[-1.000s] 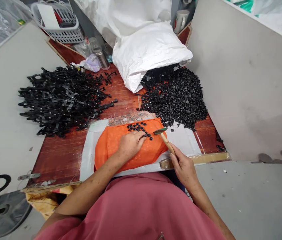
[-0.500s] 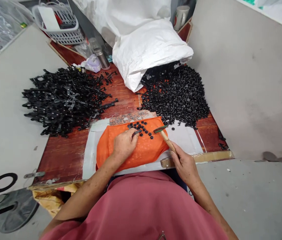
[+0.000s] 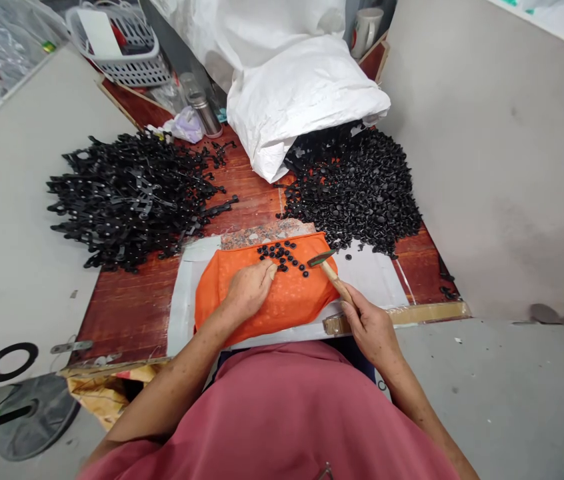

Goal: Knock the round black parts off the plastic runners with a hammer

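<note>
My right hand point(image 3: 372, 332) grips the wooden handle of a small hammer point(image 3: 338, 283). Its dark, narrow head is held over the right part of an orange cloth-covered pad point(image 3: 242, 320). My left hand point(image 3: 248, 291) rests on the pad, thumb and fingers pinched together. A bit of black shows at the fingertips, seemingly the end of a small black plastic strip; the rest is hidden by the fingers. Just beyond those fingertips, several round black plastic buttons point(image 3: 295, 262) lie loose on the orange cloth, between my left hand and the hammer head.
Black plastic strips are heaped point(image 3: 127, 200) at the left. At the right, a pile of black buttons point(image 3: 362, 190) spreads from a white sack point(image 3: 307, 87). Behind stand a grey basket point(image 3: 135, 67), a steel flask point(image 3: 205, 113) and a mug point(image 3: 366, 32). Grey panels point(image 3: 492, 147) flank the table.
My left hand has turned slightly, and the black strip that showed between thumb and fingers is now mostly covered. The hammer and my right hand stay nearly still.
</note>
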